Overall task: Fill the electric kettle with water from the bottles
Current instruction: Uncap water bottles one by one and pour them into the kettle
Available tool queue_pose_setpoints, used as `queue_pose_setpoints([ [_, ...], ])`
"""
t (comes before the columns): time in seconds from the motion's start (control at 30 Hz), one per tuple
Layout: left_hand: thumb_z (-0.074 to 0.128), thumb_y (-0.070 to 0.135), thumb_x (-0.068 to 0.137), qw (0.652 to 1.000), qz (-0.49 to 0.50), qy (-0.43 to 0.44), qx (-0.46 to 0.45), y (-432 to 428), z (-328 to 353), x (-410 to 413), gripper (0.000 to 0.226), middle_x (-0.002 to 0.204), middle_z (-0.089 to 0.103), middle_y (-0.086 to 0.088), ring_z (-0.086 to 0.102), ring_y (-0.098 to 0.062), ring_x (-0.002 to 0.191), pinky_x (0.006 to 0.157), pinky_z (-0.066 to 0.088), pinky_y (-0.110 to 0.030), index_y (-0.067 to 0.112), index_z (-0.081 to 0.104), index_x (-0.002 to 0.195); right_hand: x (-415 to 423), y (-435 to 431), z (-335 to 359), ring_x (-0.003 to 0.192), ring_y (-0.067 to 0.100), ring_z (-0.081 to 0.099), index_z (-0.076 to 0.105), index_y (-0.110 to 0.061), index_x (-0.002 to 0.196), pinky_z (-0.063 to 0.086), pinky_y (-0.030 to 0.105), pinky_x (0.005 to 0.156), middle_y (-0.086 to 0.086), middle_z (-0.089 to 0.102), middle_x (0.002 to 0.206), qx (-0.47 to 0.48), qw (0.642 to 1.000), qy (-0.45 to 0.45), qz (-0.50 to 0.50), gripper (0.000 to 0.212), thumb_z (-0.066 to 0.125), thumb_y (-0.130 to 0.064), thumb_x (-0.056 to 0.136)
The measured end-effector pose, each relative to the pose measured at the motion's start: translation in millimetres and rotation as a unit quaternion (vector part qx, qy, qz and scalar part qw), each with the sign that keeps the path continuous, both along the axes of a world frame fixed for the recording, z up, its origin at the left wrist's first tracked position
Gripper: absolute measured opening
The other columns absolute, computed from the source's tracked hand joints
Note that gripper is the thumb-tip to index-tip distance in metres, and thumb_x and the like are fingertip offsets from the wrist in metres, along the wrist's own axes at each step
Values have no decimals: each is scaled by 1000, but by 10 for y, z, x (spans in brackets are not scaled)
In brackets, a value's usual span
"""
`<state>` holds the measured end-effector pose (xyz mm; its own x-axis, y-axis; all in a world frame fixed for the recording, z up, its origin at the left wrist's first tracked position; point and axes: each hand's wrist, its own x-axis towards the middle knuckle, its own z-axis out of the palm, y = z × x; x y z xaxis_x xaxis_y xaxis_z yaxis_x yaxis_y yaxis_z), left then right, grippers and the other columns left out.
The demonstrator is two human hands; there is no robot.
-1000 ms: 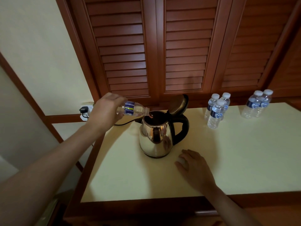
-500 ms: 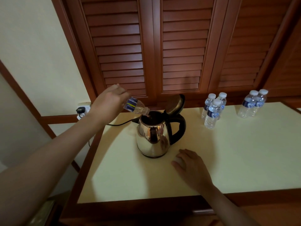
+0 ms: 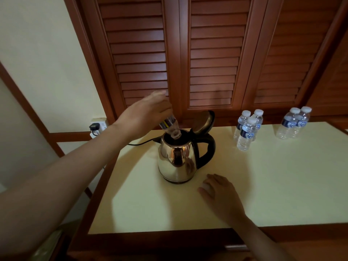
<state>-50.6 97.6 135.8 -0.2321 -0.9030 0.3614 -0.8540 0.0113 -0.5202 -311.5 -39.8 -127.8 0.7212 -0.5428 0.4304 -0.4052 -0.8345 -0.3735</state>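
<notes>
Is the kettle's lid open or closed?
Open: the lid stands tipped back on the kettle, and the bottle pokes down into its dark mouth.
</notes>
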Motion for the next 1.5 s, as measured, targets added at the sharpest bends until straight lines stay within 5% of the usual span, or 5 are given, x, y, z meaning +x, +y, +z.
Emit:
queue_pose_setpoints([
  [0.43,88,25,68,949,165,201,-176,333,-474,-157,37,90,71,0,58,-27,84,78,34,-37,18,70,100,-18,23,49,120,19,53,70,-22,106,42,34,98,-1,65,125,21,1000,7,-7,37,59,-51,85],
  [0.63,94,39,64,778,203,526,-275,708,-1140,-479,51,96,73,11,65,-11,87,75,53,-32,24,72,107,-13,44,80,115,23,58,71,-19,102,48,38,94,0,67,118,10,1000,-3,-10,31,70,-43,83],
  [0.73,91,39,66,707,222,611,-278,859,-1463,-773,46,89,70,19,65,4,83,71,52,-14,29,68,105,-7,45,73,112,23,59,70,-19,101,48,36,92,0,69,114,-8,1000,-16,-3,38,58,-51,84],
  [0.93,92,32,66,587,232,722,-285,896,-1899,-1035,49,97,75,13,68,6,87,81,56,-18,23,70,109,-14,27,58,115,25,58,69,-19,103,50,41,94,2,67,119,7,1000,1,6,33,65,-47,86],
  [1.5,92,43,65,622,203,703,-280,808,-2202,-1129,67,106,68,21,67,4,100,84,54,-13,29,58,121,294,505,1059,96,11,51,64,-24,111,44,26,79,-11,57,103,108,985,-96,96,26,65,-40,90],
])
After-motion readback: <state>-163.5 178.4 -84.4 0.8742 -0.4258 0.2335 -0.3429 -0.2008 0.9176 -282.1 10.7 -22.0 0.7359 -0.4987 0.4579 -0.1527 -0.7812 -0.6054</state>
